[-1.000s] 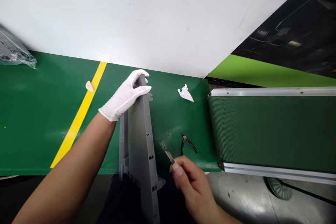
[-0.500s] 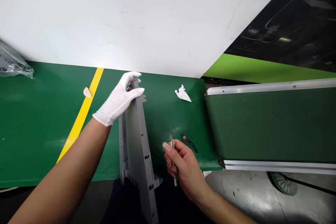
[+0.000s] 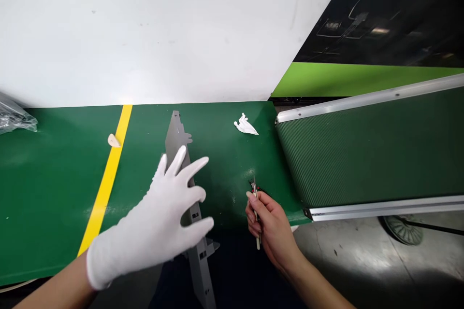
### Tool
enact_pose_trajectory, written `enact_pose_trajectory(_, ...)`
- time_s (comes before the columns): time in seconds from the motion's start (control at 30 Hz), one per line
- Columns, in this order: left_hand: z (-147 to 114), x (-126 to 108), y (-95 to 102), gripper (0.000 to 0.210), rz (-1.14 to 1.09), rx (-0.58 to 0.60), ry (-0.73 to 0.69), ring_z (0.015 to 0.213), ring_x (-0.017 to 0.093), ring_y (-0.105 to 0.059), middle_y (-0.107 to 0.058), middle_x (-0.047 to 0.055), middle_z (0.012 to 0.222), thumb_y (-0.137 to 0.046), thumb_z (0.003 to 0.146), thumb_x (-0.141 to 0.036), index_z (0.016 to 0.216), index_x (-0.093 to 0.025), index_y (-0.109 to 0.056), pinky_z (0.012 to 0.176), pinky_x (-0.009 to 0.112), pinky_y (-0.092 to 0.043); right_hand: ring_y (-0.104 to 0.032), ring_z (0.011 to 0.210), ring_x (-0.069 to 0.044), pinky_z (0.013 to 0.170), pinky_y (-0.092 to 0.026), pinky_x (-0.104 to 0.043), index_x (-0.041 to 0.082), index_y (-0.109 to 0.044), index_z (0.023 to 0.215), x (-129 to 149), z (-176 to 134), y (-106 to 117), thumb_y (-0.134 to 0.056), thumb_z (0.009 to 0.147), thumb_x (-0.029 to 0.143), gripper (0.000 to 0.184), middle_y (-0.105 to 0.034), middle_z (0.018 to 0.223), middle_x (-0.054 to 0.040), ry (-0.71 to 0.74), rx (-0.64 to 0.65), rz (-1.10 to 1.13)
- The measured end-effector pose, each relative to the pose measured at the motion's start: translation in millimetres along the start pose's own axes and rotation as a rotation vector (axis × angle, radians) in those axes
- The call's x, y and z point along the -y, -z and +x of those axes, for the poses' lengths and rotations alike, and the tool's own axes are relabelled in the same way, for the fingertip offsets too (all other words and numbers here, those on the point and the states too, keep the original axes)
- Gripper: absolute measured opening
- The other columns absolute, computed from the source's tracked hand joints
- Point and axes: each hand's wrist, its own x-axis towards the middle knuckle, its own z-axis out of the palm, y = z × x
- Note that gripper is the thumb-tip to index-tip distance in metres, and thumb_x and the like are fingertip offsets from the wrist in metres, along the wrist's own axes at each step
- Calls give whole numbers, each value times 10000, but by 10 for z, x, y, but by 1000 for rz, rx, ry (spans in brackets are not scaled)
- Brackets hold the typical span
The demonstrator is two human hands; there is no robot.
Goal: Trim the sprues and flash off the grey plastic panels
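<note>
My left hand [image 3: 163,207], in a white glove, is spread open with its fingers apart. It hovers over or just touches a long grey plastic panel [image 3: 177,130]; contact cannot be made out. The panel stands on its narrow side, with tabs and small slots along its edge, and its near end reaches past the table edge towards my lap. My bare right hand [image 3: 270,219] is closed around the pale handle of a small craft knife [image 3: 254,186], thin blade pointing away from me. Behind that hand lies a pair of cutters [image 3: 264,190], partly hidden.
A crumpled white glove [image 3: 246,125] lies on the green table [image 3: 217,154]. A small beige piece [image 3: 113,140] rests by the yellow tape [image 3: 108,174]. At the far left is a clear plastic bag [image 3: 16,116]. A conveyor belt [image 3: 377,154] adjoins the right, and a white board [image 3: 145,34] rises behind.
My left hand has let go of the panel's far end and come nearer along it, fingers spreading. My right hand has shifted slightly right with the knife, now in front of the cutters.
</note>
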Motion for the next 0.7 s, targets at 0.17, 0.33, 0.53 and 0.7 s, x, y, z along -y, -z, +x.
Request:
enact_pose_trajectory(0.17,-236,-194,98,432,-18,169,-44,1578,548,-140,-401,99,1661,-852,705,-552,986,-254,-717,1212,834,-206,-314,516,-58,447,-233,-223,214,-478,754,-42,16,2,-711,920,564,452,-459,656,63,-5,27,-6)
enact_pose_trajectory(0.33,-219,-143,82,721,35,263,-113,1482,617,-309,-532,129,1550,-913,524,-683,1092,-289,-706,1113,935,-134,-312,519,-57,448,-228,-221,214,-476,757,-35,24,-18,-726,910,556,451,-450,646,67,-4,34,-4)
enact_pose_trajectory(0.53,-83,-112,110,735,64,296,-270,1323,470,-561,-746,90,1120,-803,529,-872,940,-268,-723,1218,791,-115,-312,515,-58,444,-235,-220,216,-467,756,-56,41,25,-730,903,565,461,-449,640,71,17,0,4)
enact_pose_trajectory(0.7,10,-231,-108,471,190,381,-582,607,222,-557,-623,4,649,-862,684,-667,846,-256,-698,740,417,-491,-285,495,-52,435,-223,-219,219,-474,770,-101,61,101,-723,906,572,453,-450,636,77,27,-20,23)
